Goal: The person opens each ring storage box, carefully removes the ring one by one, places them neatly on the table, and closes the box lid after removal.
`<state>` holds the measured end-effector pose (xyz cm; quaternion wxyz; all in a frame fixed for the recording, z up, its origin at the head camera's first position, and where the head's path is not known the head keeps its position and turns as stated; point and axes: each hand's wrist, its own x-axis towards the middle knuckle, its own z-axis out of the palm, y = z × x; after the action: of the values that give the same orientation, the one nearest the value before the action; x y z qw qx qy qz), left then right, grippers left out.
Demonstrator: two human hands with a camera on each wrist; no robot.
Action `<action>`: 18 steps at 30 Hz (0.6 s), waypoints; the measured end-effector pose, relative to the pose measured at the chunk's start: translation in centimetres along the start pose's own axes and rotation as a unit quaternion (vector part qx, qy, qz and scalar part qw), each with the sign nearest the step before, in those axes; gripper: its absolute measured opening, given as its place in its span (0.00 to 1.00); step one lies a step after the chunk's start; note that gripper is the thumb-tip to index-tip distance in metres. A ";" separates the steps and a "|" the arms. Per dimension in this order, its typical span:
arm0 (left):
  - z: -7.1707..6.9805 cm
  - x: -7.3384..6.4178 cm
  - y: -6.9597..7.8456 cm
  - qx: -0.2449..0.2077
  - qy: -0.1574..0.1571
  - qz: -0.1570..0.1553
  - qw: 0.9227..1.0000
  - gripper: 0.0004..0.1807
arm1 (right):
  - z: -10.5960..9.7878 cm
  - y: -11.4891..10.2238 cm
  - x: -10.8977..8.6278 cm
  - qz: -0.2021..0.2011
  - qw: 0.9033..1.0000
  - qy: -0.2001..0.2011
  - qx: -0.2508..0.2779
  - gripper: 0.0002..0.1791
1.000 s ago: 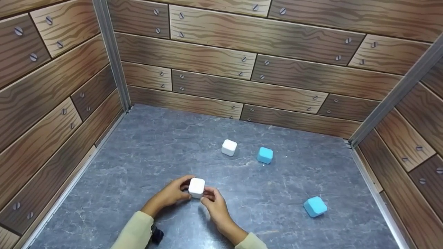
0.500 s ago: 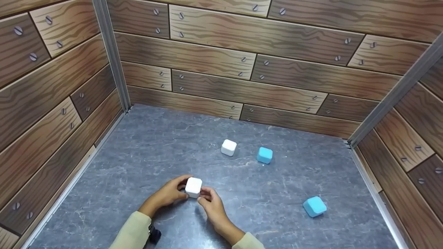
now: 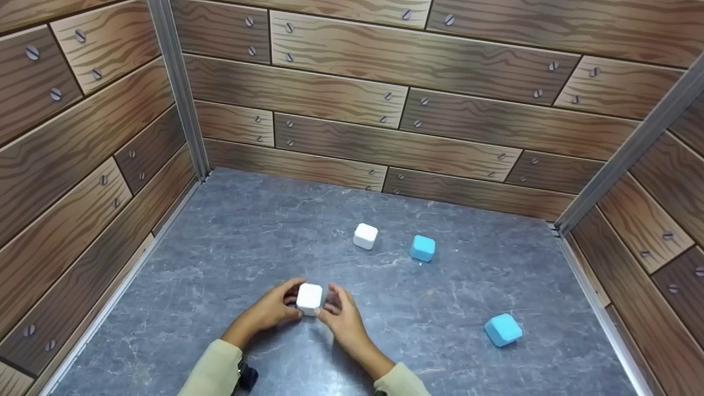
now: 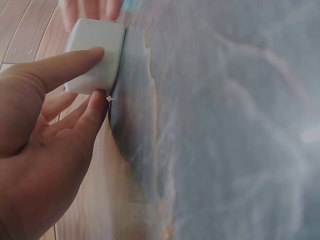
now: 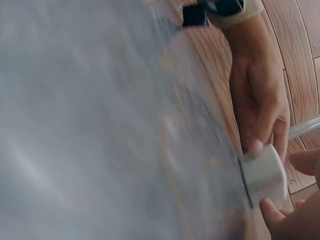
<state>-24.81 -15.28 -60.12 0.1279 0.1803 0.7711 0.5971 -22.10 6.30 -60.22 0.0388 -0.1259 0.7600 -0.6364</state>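
Note:
A white rounded cube (image 3: 309, 297) sits on the grey marbled surface, between the two hands. My left hand (image 3: 273, 306) pinches it, thumb on the near side and fingers around the far side; the left wrist view shows the thumb (image 4: 92, 57) flat on a cube face. On the right side, my right hand (image 3: 344, 322) has its fingers spread off the cube, the index finger apart from it. Its thumb is at the cube's near edge; whether it touches is hard to tell. In the right wrist view the right hand (image 5: 300, 215) shows only partly.
Farther back stand another white cube (image 3: 365, 236) and a blue cube (image 3: 422, 248), apart from each other. A second blue cube (image 3: 502, 330) lies to the right. Wood-patterned walls (image 3: 341, 104) with metal corner posts (image 3: 179, 88) enclose the surface.
The white cube moved slightly left with both hands on it. Since then the right fingers have opened away from it, while the left hand keeps its hold. The other cubes have stayed put.

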 end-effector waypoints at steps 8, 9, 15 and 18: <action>0.2 0.4 -0.1 0.035 0.005 -0.017 0.999 0.40 | -0.9 0.2 2.3 0.017 0.996 -0.081 -0.038 0.47; 0.2 0.4 -0.1 0.037 0.004 -0.015 0.999 0.40 | -0.9 0.3 2.4 0.020 0.995 -0.088 -0.040 0.47; 0.3 0.6 0.0 0.041 0.003 -0.003 0.999 0.39 | -0.7 0.5 3.0 0.024 0.994 -0.100 -0.035 0.45; 0.4 0.7 0.1 0.057 0.008 -0.009 0.998 0.39 | -0.6 0.5 3.0 0.014 0.994 -0.097 -0.042 0.42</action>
<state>-25.27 -14.61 -60.06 0.1165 0.1762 0.8066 0.5521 -25.22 6.19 -60.29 0.1157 -0.1776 0.7803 -0.5884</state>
